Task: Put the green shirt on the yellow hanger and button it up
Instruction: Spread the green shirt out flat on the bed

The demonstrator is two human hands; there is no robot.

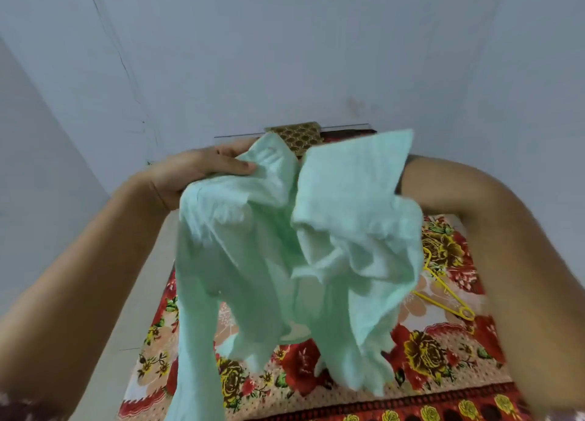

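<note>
Pale walls [285, 56] meet in a corner at far left, above a floral bedsheet [437, 351]. The left hand [190, 173] grips an upper edge of the green shirt [285, 246], which is held up, bunched, over the bed. The right hand is hidden behind the cloth, so its grip cannot be told. The yellow hanger [443, 306] lies flat on the sheet at right, with the shirt's edge covering part of it.

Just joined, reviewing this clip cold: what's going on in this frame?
A person holds a crumpled green shirt up in the air over a floral bedspread. The left hand grips the cloth near its upper left edge. The right forearm reaches in behind the shirt, which hides the right hand. The yellow hanger lies on the bedspread to the right, partly hidden by the shirt. The shirt is not on the hanger yet.
</note>
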